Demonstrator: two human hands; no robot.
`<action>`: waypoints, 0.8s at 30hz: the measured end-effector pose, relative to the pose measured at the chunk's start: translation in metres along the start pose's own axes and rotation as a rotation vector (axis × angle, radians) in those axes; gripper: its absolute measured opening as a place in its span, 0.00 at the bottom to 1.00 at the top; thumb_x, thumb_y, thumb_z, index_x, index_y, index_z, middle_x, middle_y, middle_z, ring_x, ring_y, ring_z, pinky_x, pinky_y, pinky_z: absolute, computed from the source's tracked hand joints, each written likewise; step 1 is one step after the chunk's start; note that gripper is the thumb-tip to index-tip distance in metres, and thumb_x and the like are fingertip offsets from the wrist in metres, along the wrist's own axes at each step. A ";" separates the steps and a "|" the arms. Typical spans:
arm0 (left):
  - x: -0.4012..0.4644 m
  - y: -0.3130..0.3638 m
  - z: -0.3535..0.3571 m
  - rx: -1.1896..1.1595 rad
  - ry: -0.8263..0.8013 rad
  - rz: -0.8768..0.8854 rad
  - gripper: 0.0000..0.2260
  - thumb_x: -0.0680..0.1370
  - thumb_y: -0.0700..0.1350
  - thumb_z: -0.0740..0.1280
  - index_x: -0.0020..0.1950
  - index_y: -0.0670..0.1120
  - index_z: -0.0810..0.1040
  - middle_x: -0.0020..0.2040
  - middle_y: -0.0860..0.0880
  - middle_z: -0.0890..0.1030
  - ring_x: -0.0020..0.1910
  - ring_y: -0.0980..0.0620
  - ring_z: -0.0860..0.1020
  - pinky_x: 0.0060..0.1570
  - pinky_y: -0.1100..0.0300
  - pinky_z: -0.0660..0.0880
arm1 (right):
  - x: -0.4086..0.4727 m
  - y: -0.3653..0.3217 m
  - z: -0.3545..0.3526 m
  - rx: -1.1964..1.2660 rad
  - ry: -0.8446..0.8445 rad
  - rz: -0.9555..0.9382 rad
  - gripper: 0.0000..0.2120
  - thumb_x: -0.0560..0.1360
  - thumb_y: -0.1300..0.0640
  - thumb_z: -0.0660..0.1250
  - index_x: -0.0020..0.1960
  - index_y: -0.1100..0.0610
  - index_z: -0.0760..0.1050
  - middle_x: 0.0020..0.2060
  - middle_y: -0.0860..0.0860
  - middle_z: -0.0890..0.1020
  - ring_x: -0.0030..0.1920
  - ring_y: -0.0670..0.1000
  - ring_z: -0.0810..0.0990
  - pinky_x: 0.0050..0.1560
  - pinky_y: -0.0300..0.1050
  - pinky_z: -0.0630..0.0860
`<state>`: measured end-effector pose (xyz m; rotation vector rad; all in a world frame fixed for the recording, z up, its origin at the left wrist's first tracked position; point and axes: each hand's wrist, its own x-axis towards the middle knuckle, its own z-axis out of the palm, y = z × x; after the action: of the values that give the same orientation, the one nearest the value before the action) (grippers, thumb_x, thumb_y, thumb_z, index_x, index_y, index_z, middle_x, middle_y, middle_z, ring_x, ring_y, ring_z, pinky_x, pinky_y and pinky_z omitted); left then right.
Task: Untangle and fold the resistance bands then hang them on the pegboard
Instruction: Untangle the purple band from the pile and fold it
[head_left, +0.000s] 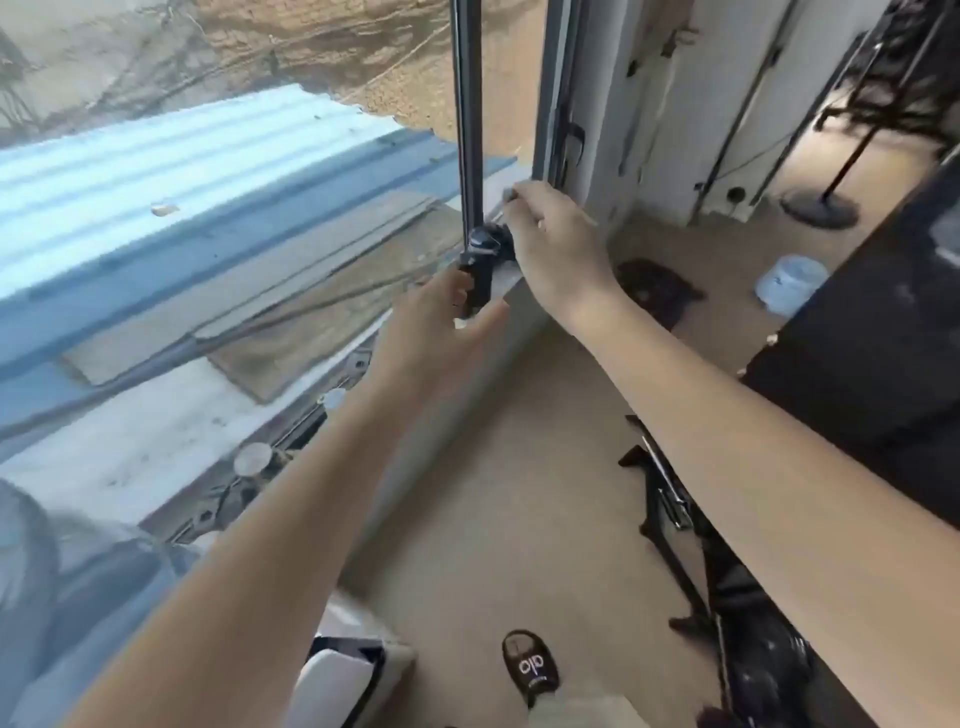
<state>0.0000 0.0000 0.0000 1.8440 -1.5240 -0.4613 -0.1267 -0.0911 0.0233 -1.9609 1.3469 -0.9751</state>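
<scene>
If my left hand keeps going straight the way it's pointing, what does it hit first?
Most likely the black handle hanging at the foot of the dark vertical pole. The left hand points up and away toward it, fingers already beside or on it; blur hides whether they touch. The right hand rests just beyond.

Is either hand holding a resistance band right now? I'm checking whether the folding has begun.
No. The left hand and right hand are both at a black handle on the window frame, with no band in them.
</scene>
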 end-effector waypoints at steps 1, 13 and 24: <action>0.005 -0.001 0.007 -0.017 -0.018 -0.006 0.27 0.69 0.67 0.61 0.58 0.50 0.79 0.51 0.51 0.83 0.53 0.48 0.82 0.55 0.48 0.78 | 0.001 0.006 -0.001 -0.018 -0.001 0.024 0.25 0.83 0.42 0.53 0.74 0.52 0.71 0.70 0.51 0.76 0.70 0.52 0.72 0.66 0.46 0.68; 0.102 0.027 0.139 0.217 -0.268 0.044 0.23 0.79 0.61 0.63 0.66 0.46 0.76 0.62 0.47 0.81 0.62 0.46 0.78 0.59 0.51 0.74 | 0.059 0.158 -0.051 -0.094 0.033 0.244 0.22 0.85 0.45 0.56 0.71 0.57 0.73 0.65 0.58 0.78 0.68 0.59 0.72 0.62 0.47 0.67; 0.230 0.077 0.226 0.310 -0.369 0.132 0.21 0.79 0.59 0.61 0.62 0.45 0.76 0.59 0.47 0.79 0.59 0.44 0.77 0.59 0.47 0.75 | 0.162 0.261 -0.097 -0.203 0.083 0.438 0.24 0.82 0.40 0.54 0.71 0.51 0.72 0.66 0.55 0.77 0.67 0.59 0.72 0.64 0.52 0.70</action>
<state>-0.1460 -0.2891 -0.0687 1.9481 -2.0492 -0.5502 -0.3075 -0.3357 -0.0831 -1.6654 1.8835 -0.7368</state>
